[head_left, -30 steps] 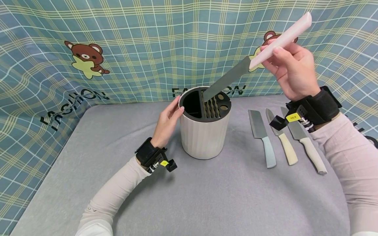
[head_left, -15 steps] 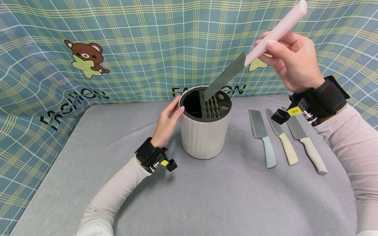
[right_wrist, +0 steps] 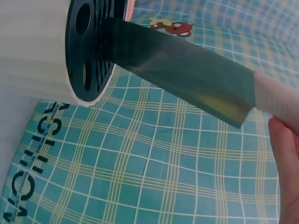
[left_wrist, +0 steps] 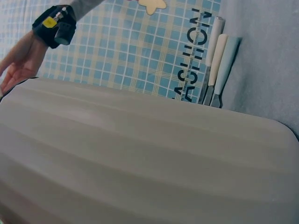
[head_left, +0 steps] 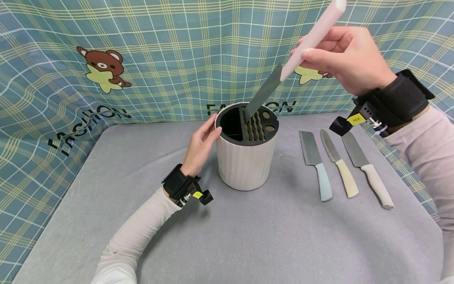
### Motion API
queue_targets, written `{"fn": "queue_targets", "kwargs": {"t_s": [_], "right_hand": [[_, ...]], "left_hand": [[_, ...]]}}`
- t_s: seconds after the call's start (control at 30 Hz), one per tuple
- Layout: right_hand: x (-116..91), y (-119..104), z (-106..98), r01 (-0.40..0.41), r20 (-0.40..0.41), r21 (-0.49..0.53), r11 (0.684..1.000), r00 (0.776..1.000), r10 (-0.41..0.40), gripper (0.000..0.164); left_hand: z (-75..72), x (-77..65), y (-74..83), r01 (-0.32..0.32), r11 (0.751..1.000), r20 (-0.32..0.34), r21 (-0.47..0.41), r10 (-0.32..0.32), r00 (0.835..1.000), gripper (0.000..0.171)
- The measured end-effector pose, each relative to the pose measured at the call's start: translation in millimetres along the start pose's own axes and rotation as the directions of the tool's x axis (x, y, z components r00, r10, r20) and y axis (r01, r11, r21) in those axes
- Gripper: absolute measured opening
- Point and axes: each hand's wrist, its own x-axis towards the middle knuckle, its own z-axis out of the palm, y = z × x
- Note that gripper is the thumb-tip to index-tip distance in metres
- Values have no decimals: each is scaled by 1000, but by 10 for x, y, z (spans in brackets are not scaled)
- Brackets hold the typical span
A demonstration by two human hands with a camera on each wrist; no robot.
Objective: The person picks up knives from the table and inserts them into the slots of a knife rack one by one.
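Note:
My right hand (head_left: 349,59) pinches the pink handle of a broad-bladed knife (head_left: 264,92) above the knife block. The knife slants down to the left, its blade tip at the block's slots; the right wrist view shows the blade (right_wrist: 182,70) meeting the slotted top. The pale ribbed, round knife block (head_left: 244,165) stands upright on the table. Its dark top has a large opening at left, wavy slots in the middle and two round holes at right. My left hand (head_left: 200,148) rests against the block's left side, fingers fairly straight, thumb at the rim.
Right of the block lie a cleaver with a blue handle (head_left: 323,183), a small knife with a cream handle (head_left: 347,179) and a larger knife with a white handle (head_left: 376,185). A plaid cloth (head_left: 159,71) hangs behind the grey-covered table (head_left: 248,236).
My right hand has moved left with the pink-handled knife, which now stands steeper with its tip still at the slots. The left hand and the block have stayed put.

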Motion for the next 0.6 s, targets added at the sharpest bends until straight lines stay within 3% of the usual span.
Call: {"fn": "queue_targets", "kwargs": {"t_s": [0.1,0.23,0.4,0.53,0.6], "right_hand": [[41,-55,17,-36,15,-197,980,999,39,30],[100,-124,22,-83,9,-394,915,995,95,28],[174,-182,28,-138,19,-466,874,986,166,27],[239,-207,63,-166,26,-553,817,976,216,30],[278,-209,88,-164,44,-562,811,973,228,30]], "left_hand": [[1,5,4,-2,1000,-3,4,2,1000,52],[1,16,4,-4,1000,-4,6,4,1000,53],[0,24,3,-5,1000,-3,6,5,1000,53],[-3,20,-2,-5,1000,0,9,5,1000,53],[-4,17,-6,-7,1000,1,9,7,1000,53]]}}
